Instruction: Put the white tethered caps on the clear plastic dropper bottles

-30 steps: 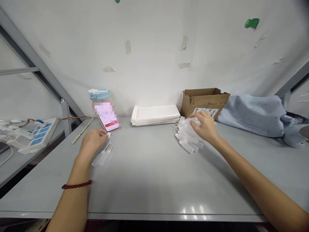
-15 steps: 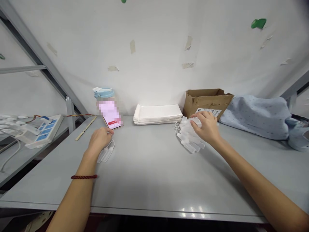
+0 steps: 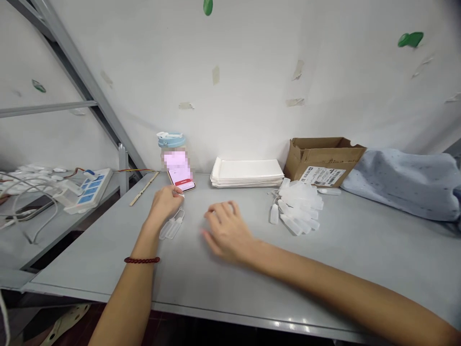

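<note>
My left hand [image 3: 165, 204] is closed with thumb and fingers together, just in front of the propped phone [image 3: 180, 173]. A bit of white shows at its fingertips; I cannot make out what it is. Beside its wrist, a few translucent white plastic tags [image 3: 173, 228] with a thin looped cord lie on the table. My right hand [image 3: 228, 230] is over the middle of the table, fingers curved and apart, slightly blurred, with nothing seen in it. To its right spreads a heap of similar translucent tags [image 3: 300, 204] with white cords.
White envelope-like sheets [image 3: 248, 170] are stacked against the wall. An open cardboard box [image 3: 324, 161] stands behind the heap, beside light blue cloth [image 3: 399, 182]. A blue-lidded container [image 3: 172, 140] is behind the phone. A thin stick [image 3: 144, 189] and a power strip [image 3: 91, 190] are at left.
My right hand has left the tag heap and moved left to the table's middle. My left hand stays by the phone. The view has turned slightly left.
</note>
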The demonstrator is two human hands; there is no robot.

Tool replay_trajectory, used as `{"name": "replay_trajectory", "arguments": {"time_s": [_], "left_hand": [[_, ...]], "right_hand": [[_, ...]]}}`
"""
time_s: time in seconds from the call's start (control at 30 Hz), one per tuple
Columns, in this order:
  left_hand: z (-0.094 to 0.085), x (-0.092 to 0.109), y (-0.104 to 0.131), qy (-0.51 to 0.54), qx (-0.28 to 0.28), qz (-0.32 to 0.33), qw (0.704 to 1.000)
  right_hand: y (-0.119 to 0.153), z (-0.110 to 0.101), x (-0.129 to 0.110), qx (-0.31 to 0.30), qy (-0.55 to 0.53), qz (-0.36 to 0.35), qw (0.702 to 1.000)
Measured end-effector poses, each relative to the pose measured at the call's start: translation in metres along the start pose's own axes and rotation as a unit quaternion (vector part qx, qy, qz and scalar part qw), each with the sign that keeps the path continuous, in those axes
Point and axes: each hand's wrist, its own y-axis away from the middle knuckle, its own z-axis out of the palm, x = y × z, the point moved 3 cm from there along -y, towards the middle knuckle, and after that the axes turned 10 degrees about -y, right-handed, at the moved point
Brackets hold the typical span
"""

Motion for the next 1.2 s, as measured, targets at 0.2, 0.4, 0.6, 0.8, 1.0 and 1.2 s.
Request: {"name": "replay_trajectory", "arguments": {"time_s": [0.2,0.4,0.6,0.8,1.0,1.2], "left_hand": [[-0.005,0.002,-0.001,0.052,0.037,-0.024,0.998],[-0.008,0.002,0.001,0.133,0.040,-0.031,0.990],[-0.004,0.028,0.018,0.321,-0.086,0.035,0.942],[0.005,0.082,0.062,0.505,-0.271,0.161,0.803],[0.027,0.113,0.101,0.571,-0.441,0.174,0.670],[0.035,0.126,0.114,0.607,-0.394,0.161,0.671]], "right_hand": [[-0.041,0.056,-0.028,-0.082,-0.109,0.115,0.984],[-0.050,0.076,-0.026,-0.106,-0.129,0.145,0.975],[-0.030,0.054,0.006,-0.105,-0.176,0.147,0.968],[0.042,-0.007,0.061,-0.057,-0.227,0.183,0.955],[0.093,-0.049,0.070,0.023,-0.282,0.277,0.918],[0.087,-0.055,0.058,0.029,-0.295,0.256,0.920]]}}
